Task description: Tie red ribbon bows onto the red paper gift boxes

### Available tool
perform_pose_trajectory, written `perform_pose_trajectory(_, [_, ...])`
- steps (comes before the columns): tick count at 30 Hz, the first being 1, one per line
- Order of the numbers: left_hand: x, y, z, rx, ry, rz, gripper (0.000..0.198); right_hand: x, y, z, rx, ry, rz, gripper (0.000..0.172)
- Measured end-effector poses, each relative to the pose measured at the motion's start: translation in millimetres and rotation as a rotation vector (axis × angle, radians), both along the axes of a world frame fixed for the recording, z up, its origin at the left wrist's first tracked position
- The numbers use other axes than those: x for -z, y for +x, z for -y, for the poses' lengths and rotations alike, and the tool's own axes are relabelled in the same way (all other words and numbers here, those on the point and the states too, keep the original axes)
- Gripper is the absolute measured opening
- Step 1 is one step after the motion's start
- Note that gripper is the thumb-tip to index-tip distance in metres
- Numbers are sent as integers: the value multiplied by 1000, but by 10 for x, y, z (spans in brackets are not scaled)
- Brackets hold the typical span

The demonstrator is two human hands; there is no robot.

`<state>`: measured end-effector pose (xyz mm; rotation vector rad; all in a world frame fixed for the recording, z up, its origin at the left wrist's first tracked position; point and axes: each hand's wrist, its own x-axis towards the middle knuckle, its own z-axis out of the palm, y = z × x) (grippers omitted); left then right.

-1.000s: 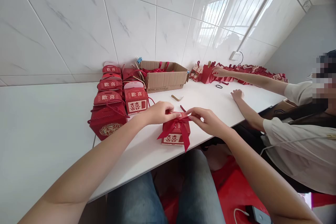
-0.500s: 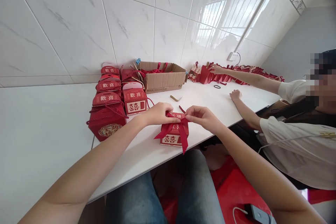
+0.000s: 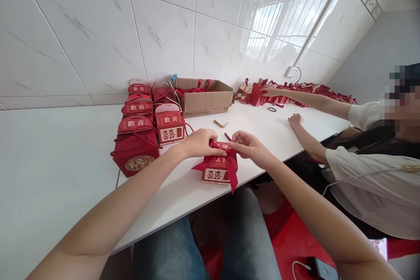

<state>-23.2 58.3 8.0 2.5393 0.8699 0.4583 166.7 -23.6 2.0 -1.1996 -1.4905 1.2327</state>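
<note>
Red gift box [image 3: 216, 174] — gold characters, ribbon bow [image 3: 220, 160] tied on top.

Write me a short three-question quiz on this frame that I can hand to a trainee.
1. True or false: the left hand and the right hand both pinch the ribbon on top of the small red box.
2. Multiple choice: the open cardboard box stands
A) on the floor
B) on the white table
C) on the person's lap
3. Short answer: on which side of the small red box, the person's left or right, does the row of red boxes with handles stand?

Key: 1 true; 2 B; 3 left.
</note>
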Motion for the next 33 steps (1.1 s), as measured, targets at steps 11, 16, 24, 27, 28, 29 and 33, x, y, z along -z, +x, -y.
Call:
perform_pose_trajectory(11, [20, 8, -9, 44, -7, 17, 59, 76, -108, -36, 139, 40, 186, 44])
perform_pose_trajectory(16, [13, -5, -31, 75, -13, 11, 60, 101, -97, -27, 176, 45, 238, 47])
perform_pose_trajectory(24, [-1, -4, -16, 47, 40, -81, 63, 187, -115, -13, 212, 79, 306, 49])
perform_pose_trajectory(27, [-8, -2, -5, 37, 64, -101, 63, 217, -112, -17, 216, 81, 310, 49])
perform_pose_trajectory(28, [-10, -1, 0, 29, 72, -103, 63, 221, -111, -18, 221, 84, 313, 49])
perform_pose_trajectory(29, [-12, 0, 6, 19, 81, -103, 63, 223, -111, -19, 225, 85, 318, 50])
perform_pose_trajectory(33, [-19, 3, 18, -25, 105, -122, 61, 213, -106, -33, 246, 64, 364, 51])
